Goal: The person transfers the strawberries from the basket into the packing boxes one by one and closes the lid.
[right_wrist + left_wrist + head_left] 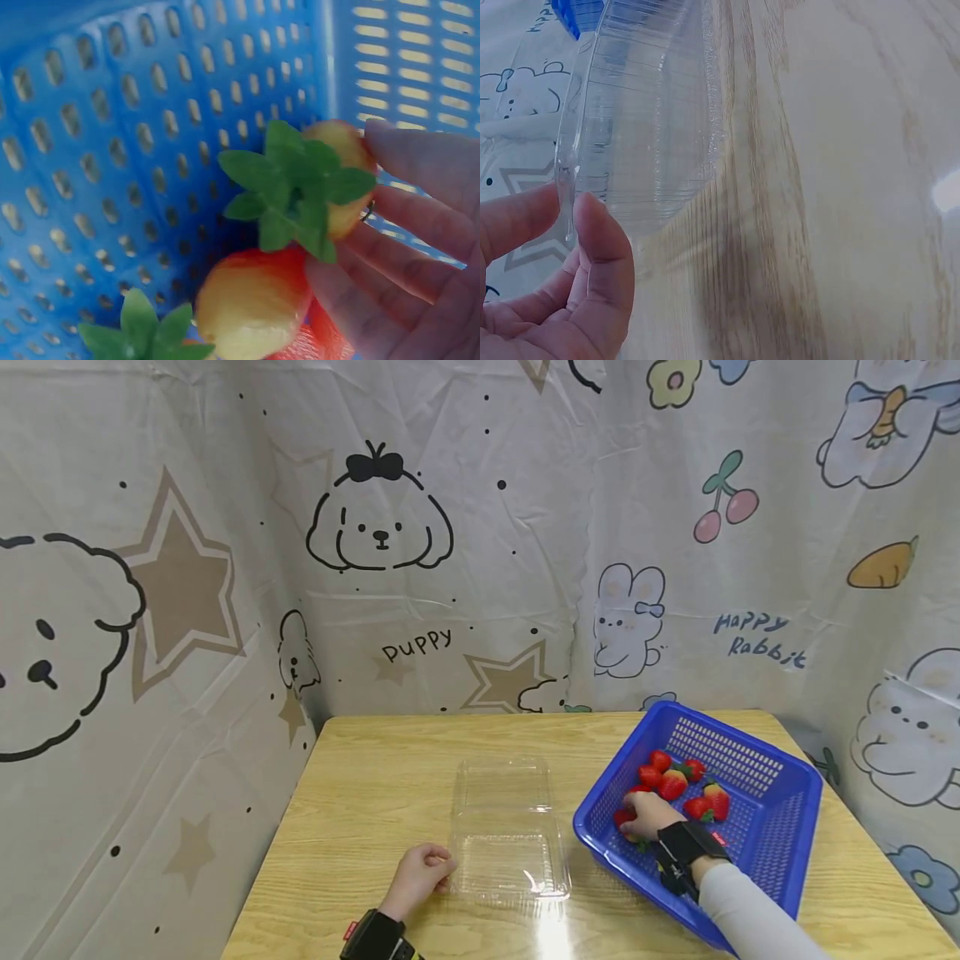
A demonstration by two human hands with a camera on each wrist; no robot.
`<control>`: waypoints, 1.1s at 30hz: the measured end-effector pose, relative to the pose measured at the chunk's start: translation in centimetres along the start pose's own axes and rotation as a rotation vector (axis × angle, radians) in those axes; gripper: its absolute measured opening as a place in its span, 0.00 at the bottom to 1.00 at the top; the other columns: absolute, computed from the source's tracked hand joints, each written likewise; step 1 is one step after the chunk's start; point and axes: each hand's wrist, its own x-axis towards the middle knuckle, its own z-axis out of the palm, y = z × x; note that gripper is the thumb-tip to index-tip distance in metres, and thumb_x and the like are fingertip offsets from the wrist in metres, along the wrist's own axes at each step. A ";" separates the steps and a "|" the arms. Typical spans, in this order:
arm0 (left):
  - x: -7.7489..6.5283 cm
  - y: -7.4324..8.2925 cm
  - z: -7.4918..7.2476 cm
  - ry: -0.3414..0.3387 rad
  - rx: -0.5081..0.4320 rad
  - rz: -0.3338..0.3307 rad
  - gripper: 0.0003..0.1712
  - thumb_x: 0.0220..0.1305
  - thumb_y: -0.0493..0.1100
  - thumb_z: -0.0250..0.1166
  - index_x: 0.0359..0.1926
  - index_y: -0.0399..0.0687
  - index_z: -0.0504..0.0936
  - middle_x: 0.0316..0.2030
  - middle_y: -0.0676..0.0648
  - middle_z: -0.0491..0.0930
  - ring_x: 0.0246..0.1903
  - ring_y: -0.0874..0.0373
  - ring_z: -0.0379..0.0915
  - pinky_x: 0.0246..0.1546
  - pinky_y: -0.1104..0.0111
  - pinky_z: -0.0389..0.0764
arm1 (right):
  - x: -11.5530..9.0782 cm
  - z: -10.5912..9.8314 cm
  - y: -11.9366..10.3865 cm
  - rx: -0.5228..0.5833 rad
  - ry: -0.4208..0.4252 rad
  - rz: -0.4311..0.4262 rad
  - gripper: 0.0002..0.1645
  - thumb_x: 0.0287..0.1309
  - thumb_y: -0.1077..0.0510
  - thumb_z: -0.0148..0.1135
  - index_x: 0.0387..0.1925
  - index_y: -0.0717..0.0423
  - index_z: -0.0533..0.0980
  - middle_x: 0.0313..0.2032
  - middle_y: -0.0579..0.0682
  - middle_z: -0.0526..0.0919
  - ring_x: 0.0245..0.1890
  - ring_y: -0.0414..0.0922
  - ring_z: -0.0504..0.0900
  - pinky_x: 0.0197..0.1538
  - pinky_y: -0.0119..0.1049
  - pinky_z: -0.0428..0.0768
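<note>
A clear plastic clamshell box (510,860) lies unfolded on the table, its lid half (502,785) toward the back. My left hand (422,875) pinches the near-left rim of the box between thumb and forefinger; in the left wrist view the box wall (641,112) rises beside the fingertips. Inside the blue basket (780,835), my right hand (651,814) reaches to the left side. Its spread fingers touch a strawberry (345,146) with green leaves, seen in the right wrist view. Beside it is a pale-and-red strawberry (247,307).
Several more strawberries (672,785) lie in the basket's left and middle part. The basket stands at the right of the wooden table (360,785), close to the clamshell. A printed cloth (465,527) hangs behind and along the sides.
</note>
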 end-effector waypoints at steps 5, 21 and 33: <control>-0.1 -0.1 0.1 -0.001 -0.035 0.004 0.12 0.56 0.33 0.61 0.36 0.24 0.74 0.18 0.49 0.72 0.16 0.62 0.72 0.22 0.63 0.80 | 0.0 0.6 0.1 -0.005 0.017 0.012 0.20 0.43 0.63 0.69 0.40 0.67 0.77 0.34 0.56 0.81 0.36 0.51 0.79 0.46 0.51 0.76; 0.0 -0.2 0.3 0.001 -0.087 -0.020 0.12 0.56 0.33 0.61 0.37 0.23 0.73 0.20 0.48 0.75 0.18 0.63 0.72 0.23 0.64 0.81 | -0.1 0.6 -0.2 -0.002 -0.031 0.025 0.21 0.43 0.63 0.69 0.43 0.64 0.77 0.35 0.54 0.79 0.36 0.49 0.78 0.44 0.50 0.77; -0.1 0.0 0.4 0.018 -0.099 -0.034 0.11 0.57 0.32 0.61 0.35 0.23 0.74 0.19 0.50 0.74 0.17 0.63 0.72 0.22 0.65 0.81 | -1.6 -5.2 -2.7 -0.005 -0.129 0.020 0.22 0.42 0.64 0.67 0.44 0.62 0.77 0.33 0.51 0.78 0.32 0.46 0.76 0.36 0.42 0.79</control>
